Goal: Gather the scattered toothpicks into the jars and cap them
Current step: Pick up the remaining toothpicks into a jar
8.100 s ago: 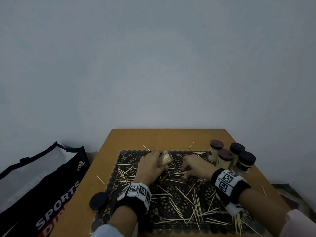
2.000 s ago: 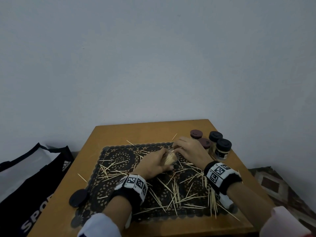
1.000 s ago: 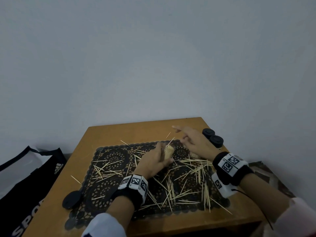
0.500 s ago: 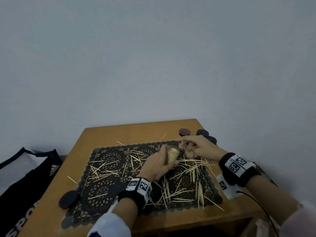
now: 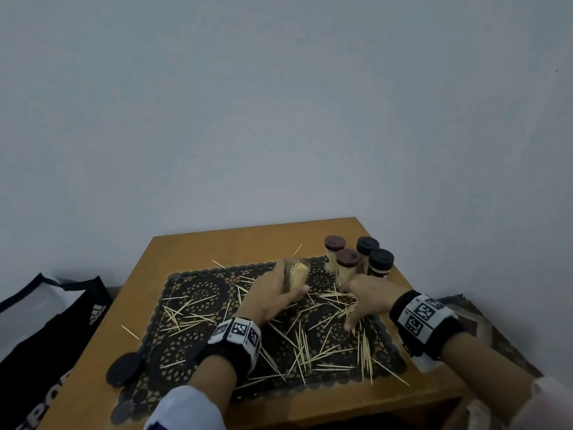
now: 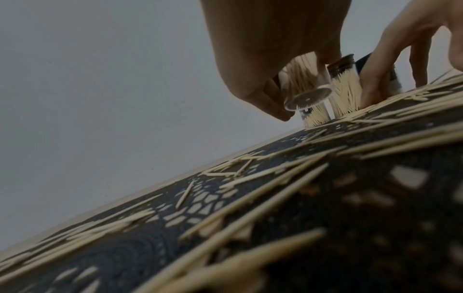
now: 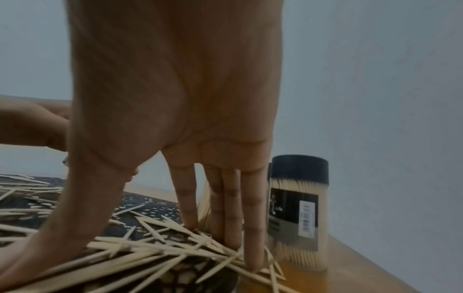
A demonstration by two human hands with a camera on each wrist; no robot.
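Observation:
My left hand (image 5: 290, 281) grips an uncapped clear jar (image 5: 298, 274) packed with toothpicks, tilted a little and lifted just off the black lace mat (image 5: 192, 293); the left wrist view shows the jar (image 6: 304, 87) from below. My right hand (image 5: 356, 301) lies to its right, straight fingers (image 7: 226, 214) and thumb spread down onto a heap of loose toothpicks (image 7: 160, 251). Scattered toothpicks (image 5: 310, 346) cover the mat's middle and right. A loose black lid (image 5: 123, 368) lies at the mat's front left corner.
Four capped jars stand at the table's back right: two brown-lidded (image 5: 348, 264) and two black-lidded (image 5: 381, 264), just beyond my right fingertips. A black-capped jar (image 7: 298, 210) stands close beside my little finger. A black sports bag (image 5: 46, 330) sits on the floor to the left.
My right hand has come away from the mouth of the held jar and dropped onto the toothpick heap in front of the capped jars. The left hand still holds the jar.

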